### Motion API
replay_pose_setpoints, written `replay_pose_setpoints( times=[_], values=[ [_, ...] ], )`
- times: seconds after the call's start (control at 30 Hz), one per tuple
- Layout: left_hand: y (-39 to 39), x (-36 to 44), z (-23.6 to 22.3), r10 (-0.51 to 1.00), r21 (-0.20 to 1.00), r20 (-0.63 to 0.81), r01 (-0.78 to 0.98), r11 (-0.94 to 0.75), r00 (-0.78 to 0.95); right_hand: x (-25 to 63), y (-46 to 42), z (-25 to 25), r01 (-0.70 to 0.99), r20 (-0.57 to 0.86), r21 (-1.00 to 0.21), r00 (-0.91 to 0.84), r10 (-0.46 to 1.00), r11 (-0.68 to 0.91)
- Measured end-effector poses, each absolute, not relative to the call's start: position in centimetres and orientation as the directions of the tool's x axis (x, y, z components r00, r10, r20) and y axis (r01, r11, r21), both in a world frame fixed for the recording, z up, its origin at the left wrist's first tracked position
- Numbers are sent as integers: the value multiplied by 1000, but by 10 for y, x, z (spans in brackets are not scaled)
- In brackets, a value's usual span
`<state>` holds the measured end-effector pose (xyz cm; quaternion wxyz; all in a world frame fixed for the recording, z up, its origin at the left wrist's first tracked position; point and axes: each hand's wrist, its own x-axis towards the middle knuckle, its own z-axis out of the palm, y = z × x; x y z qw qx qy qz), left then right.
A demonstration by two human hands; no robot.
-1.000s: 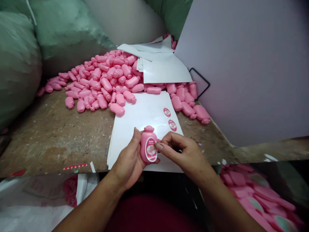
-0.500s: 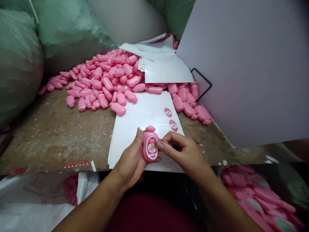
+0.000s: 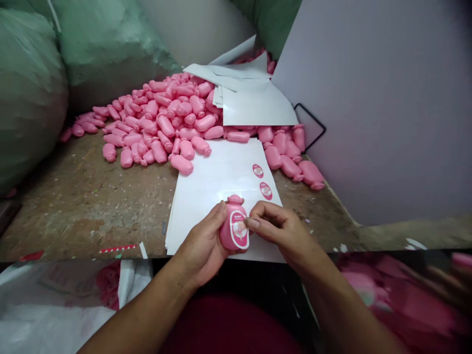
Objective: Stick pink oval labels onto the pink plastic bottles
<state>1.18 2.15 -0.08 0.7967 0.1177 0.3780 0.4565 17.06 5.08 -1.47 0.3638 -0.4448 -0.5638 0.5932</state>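
Pink plastic bottle (image 3: 235,210) with oval label (image 3: 239,229), gripped in the left hand (image 3: 199,248), right hand (image 3: 280,231) pinching its edge

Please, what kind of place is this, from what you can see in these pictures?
Probably a small workshop where bottles are labelled by hand: a heap of pink plastic bottles on a worn workbench, white sheets with oval labels, and one labelled bottle in the left hand.
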Motion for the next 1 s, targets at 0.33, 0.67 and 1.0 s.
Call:
replay_pose_setpoints(
  times=[0.33, 0.67, 1.0],
  values=[
    [23, 18, 7, 828, 513, -512, -691, 509, 230, 169, 48, -10, 208, -35, -978, -306, 952, 31],
    [21, 15, 8, 831, 537, -495, -663, 521, 253, 167, 49, -14, 227, -40, -973, -296, 954, 29],
    [20, 14, 8, 836, 580, -490, -624, 524, 246, 167, 49, -14, 228, -34, -973, -267, 963, 29]
  ],
)
